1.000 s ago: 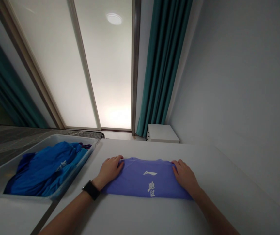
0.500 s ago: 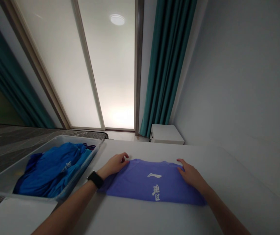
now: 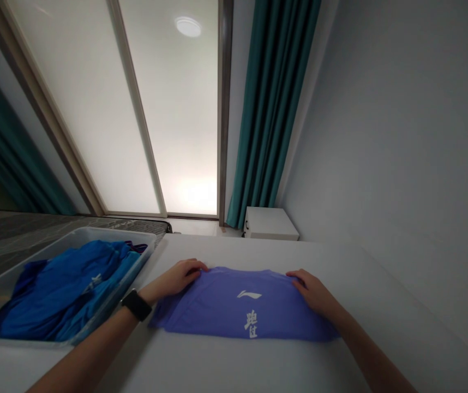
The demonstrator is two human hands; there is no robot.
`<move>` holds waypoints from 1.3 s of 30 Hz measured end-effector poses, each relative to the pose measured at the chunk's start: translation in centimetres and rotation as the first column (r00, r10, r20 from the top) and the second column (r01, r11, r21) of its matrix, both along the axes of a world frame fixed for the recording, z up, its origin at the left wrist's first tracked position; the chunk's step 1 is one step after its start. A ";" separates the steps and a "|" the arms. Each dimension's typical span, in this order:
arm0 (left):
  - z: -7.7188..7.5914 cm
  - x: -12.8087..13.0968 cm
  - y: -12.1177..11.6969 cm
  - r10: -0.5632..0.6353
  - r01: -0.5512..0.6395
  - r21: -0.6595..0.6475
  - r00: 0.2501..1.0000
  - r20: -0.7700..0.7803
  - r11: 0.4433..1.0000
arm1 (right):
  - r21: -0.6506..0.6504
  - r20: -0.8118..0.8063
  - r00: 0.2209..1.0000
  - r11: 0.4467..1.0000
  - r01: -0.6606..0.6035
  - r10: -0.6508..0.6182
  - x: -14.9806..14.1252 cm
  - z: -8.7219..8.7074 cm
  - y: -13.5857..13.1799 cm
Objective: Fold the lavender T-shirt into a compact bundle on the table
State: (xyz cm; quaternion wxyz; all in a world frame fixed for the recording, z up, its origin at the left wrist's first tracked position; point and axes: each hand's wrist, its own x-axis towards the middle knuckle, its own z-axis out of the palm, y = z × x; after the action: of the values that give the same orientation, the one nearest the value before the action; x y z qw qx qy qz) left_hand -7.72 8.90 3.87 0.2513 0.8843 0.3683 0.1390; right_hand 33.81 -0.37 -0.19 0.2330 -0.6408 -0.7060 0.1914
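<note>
A purple T-shirt [image 3: 226, 311] with a white logo and white characters lies on the white table [image 3: 234, 365], its lower part folded out of sight. My left hand [image 3: 179, 277], with a black watch on its wrist, has its fingers closed at the shirt's far left shoulder. At the far right shoulder, my right hand [image 3: 311, 290] pinches the fabric between thumb and fingers. Between the hands runs the neckline, along the shirt's far edge.
A translucent plastic bin [image 3: 133, 236] with blue clothes [image 3: 70, 289] stands left of the shirt. Beyond the table's far edge are a small white cabinet [image 3: 273, 222] and a teal curtain [image 3: 269, 120]. A grey wall [image 3: 401, 164] borders the right side.
The fingers of both hands have closed onto the shirt's far shoulders; before, they were more apart. The whole view has shifted, so things appear slightly further left.
</note>
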 end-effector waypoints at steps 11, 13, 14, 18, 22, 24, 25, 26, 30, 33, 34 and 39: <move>-0.3 0.6 -0.2 0.003 -0.003 0.008 0.996 -0.093 1.000 | -0.042 0.072 0.996 0.998 -0.050 0.053 0.4 -0.4 -0.5; -0.2 1.0 -0.1 0.072 -0.073 -0.006 0.989 -0.129 0.997 | -0.087 0.103 0.994 0.996 -0.022 0.031 0.3 -0.3 -0.3; -0.1 1.3 0.0 0.092 -0.094 -0.010 0.984 -0.153 0.996 | -0.113 0.130 0.991 0.994 0.001 0.014 0.2 -0.2 -0.2; -0.1 2.1 0.3 0.057 -0.053 0.028 0.976 -0.209 0.998 | -0.147 0.238 0.971 0.987 0.060 -0.024 -0.6 -0.1 0.6; -0.8 2.8 0.9 0.068 -0.063 0.034 0.987 -0.146 0.997 | -0.134 0.254 0.967 0.988 0.072 -0.036 -1.3 -0.4 1.9; -1.2 3.0 1.3 0.093 -0.094 -0.006 0.989 -0.114 0.996 | -0.133 0.252 0.967 0.988 0.072 -0.036 -1.5 -0.5 2.5; -1.3 3.1 1.5 0.102 -0.106 -0.026 0.989 -0.104 0.994 | -0.132 0.249 0.968 0.989 0.070 -0.035 -1.5 -0.5 2.8; -1.4 3.2 1.6 0.107 -0.112 -0.043 0.989 -0.099 0.993 | -0.131 0.247 0.969 0.989 0.068 -0.034 -1.5 -0.4 3.0; -1.5 3.3 1.6 0.099 -0.103 -0.032 0.989 -0.112 0.994 | -0.112 0.230 0.973 0.992 0.055 -0.028 -1.3 -0.1 3.2; -1.1 3.0 1.1 0.096 -0.088 0.059 0.982 -0.164 0.994 | -0.088 0.220 0.975 0.995 0.049 -0.029 -1.1 0.2 2.7; -0.9 2.8 1.0 0.094 -0.080 0.085 0.979 -0.181 0.993 | -0.081 0.218 0.975 0.995 0.050 -0.031 -1.0 0.2 2.4; -0.1 1.5 0.4 0.071 -0.062 0.047 0.975 -0.212 0.997 | -0.089 0.190 0.981 0.995 0.050 -0.032 -0.8 0.2 1.0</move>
State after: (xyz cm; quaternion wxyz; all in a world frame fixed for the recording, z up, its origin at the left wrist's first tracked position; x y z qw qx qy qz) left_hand -6.24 9.32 3.79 0.1879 0.8861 0.4196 0.0588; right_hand 33.03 0.61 0.01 0.1392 -0.6806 -0.7018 0.1579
